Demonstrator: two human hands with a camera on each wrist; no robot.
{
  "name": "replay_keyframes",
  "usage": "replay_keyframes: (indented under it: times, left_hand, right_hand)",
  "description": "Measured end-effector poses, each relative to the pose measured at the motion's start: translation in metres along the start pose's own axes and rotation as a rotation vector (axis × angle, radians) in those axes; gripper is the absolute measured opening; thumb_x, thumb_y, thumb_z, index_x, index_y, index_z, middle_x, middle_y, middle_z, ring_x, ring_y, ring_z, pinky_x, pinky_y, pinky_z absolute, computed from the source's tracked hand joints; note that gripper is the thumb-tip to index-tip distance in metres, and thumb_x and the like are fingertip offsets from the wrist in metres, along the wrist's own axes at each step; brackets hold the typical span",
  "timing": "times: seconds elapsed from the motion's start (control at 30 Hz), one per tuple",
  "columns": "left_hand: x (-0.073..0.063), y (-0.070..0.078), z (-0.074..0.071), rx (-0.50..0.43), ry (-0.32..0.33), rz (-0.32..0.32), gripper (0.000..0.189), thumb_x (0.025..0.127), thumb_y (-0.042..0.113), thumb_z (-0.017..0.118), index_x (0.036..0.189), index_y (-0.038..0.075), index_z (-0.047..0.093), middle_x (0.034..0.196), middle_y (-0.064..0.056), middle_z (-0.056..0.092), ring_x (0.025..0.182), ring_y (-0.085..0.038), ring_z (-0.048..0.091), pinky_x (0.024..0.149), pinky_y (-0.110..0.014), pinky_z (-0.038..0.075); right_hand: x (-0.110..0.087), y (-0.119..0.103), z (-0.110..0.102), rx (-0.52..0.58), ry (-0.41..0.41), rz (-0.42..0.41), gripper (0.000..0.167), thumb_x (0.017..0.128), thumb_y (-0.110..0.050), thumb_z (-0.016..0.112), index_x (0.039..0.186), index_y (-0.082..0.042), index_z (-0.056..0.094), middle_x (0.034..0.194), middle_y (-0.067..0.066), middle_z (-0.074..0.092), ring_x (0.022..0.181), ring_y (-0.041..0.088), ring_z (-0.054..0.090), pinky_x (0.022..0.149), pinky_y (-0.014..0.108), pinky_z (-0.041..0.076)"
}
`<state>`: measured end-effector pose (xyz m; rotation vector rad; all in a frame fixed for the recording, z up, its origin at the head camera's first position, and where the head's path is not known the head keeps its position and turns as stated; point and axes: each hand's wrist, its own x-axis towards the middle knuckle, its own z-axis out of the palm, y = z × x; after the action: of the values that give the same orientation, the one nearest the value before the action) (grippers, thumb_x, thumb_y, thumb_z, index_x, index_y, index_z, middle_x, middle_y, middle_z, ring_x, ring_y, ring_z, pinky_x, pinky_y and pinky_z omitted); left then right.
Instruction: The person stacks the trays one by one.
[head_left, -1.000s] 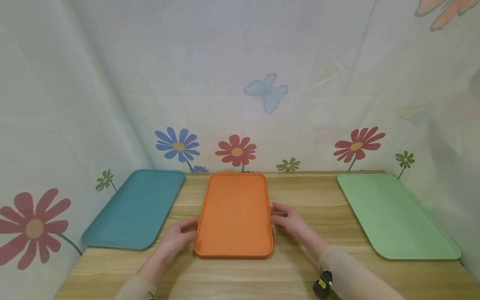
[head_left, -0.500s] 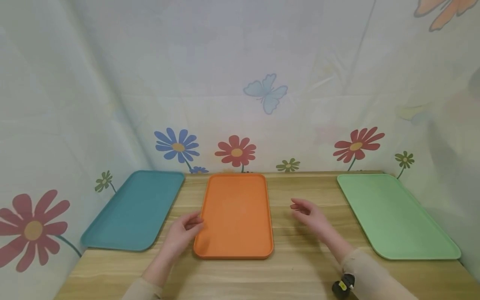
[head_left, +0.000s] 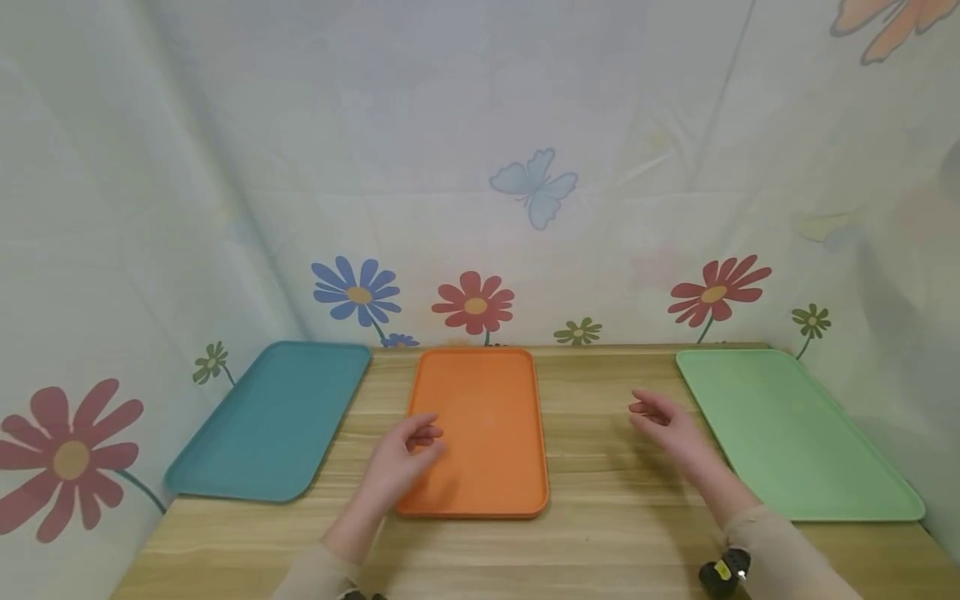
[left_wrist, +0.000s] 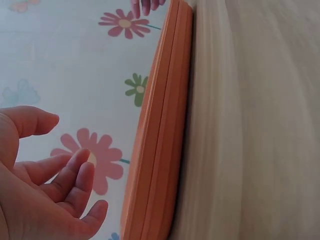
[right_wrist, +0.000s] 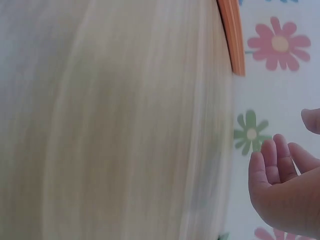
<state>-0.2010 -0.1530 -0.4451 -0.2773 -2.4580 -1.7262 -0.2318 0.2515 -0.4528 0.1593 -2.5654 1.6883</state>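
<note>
An orange tray (head_left: 483, 433) lies flat in the middle of the table; from the left wrist view its side edge (left_wrist: 157, 130) shows ridged layers, perhaps more than one tray stacked. Above its left part hovers my left hand (head_left: 401, 458), fingers loosely bent, nothing held. My right hand (head_left: 675, 429) is over the wood between the orange tray and the green tray (head_left: 795, 433), closer to the green one. Its fingers are relaxed and hold nothing, as the right wrist view shows of the same hand (right_wrist: 282, 192).
A teal tray (head_left: 273, 421) lies on the left of the wooden table (head_left: 600, 533). Behind and at both sides hangs a pale cloth (head_left: 420, 150) printed with flowers and a butterfly. A small black device (head_left: 723, 575) sits at the right sleeve.
From beside the orange tray's right edge, my right hand has moved away to the right. My left hand has shifted right, from the tray's left edge to above it. The trays stay put.
</note>
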Motion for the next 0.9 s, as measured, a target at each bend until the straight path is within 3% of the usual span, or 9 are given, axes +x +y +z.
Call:
replay_keyframes:
  times: [0.23,0.47,0.67,0.9]
  left_hand:
    - [0.004,0.008,0.017,-0.025,-0.025,0.032,0.040,0.088,0.001,0.072,0.126,-0.007,0.061,0.103,-0.017,0.069,0.098,-0.030,0.065,0.096,-0.051,0.047]
    - [0.006,0.018,0.034,0.014,-0.055,0.027,0.041,0.090,0.004,0.071,0.129,-0.005,0.060,0.105,-0.015,0.069,0.100,-0.030,0.064,0.098,-0.053,0.045]
    - [0.007,0.023,0.046,0.042,-0.097,0.036,0.042,0.091,0.009,0.070,0.131,-0.003,0.059,0.107,-0.012,0.068,0.103,-0.029,0.063,0.100,-0.052,0.044]
    - [0.007,0.024,0.057,-0.004,-0.126,0.068,0.044,0.091,0.010,0.071,0.129,-0.006,0.058,0.107,-0.014,0.068,0.102,-0.030,0.063,0.099,-0.052,0.044]
  right_hand:
    - [-0.004,0.007,-0.023,-0.064,0.031,0.032,0.052,0.099,-0.015,0.062,0.141,0.010,0.045,0.125,0.028,0.059,0.097,-0.001,0.054,0.081,0.012,0.045]
    - [-0.010,0.011,-0.046,-0.103,0.043,0.032,0.054,0.100,-0.018,0.060,0.143,0.010,0.042,0.128,0.030,0.057,0.091,-0.013,0.050,0.079,0.009,0.044]
    - [-0.015,0.019,-0.065,-0.131,0.040,0.035,0.057,0.101,-0.018,0.059,0.144,0.012,0.039,0.129,0.032,0.056,0.092,-0.017,0.048,0.077,0.010,0.044]
    - [-0.018,0.030,-0.087,-0.157,0.014,0.074,0.060,0.102,-0.020,0.058,0.147,0.012,0.034,0.133,0.034,0.051,0.094,-0.015,0.047,0.078,0.010,0.044]
